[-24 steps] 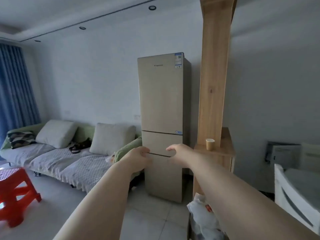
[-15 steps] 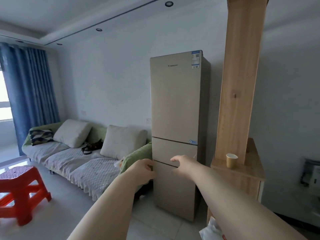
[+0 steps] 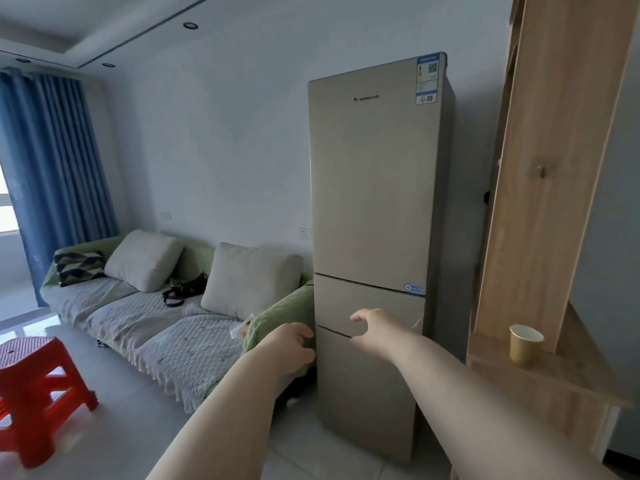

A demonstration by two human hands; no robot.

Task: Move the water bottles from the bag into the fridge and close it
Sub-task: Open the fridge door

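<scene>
1. My left hand (image 3: 287, 346) reaches out at the left edge of the fridge (image 3: 370, 185), level with the seam between its middle and lowest doors. The fingers (image 3: 306, 336) are curled toward that edge. I cannot tell whether they grip it or only come close.
2. My right hand (image 3: 377, 330) hangs in front of the same seam, thumb held apart, its fingers (image 3: 358, 318) loosely bent and holding nothing. Whether they touch the door I cannot tell.
3. The fridge, tall and beige, stands upright against the white wall with all three doors shut. It has a blue label at its top right corner.
4. To its left, the green arm of a sofa (image 3: 145, 317) sits just beside it. The sofa carries two grey cushions (image 3: 251, 278), a patterned pillow and a dark handbag (image 3: 185, 289).
5. To its right rises a wooden post (image 3: 554, 168). At the post's foot, a gold paper cup (image 3: 523, 344) stands upright on a wooden tabletop (image 3: 554, 379).
6. A red plastic stool (image 3: 38, 386) stands on the tiled floor at far left, below blue curtains (image 3: 52, 161).
</scene>
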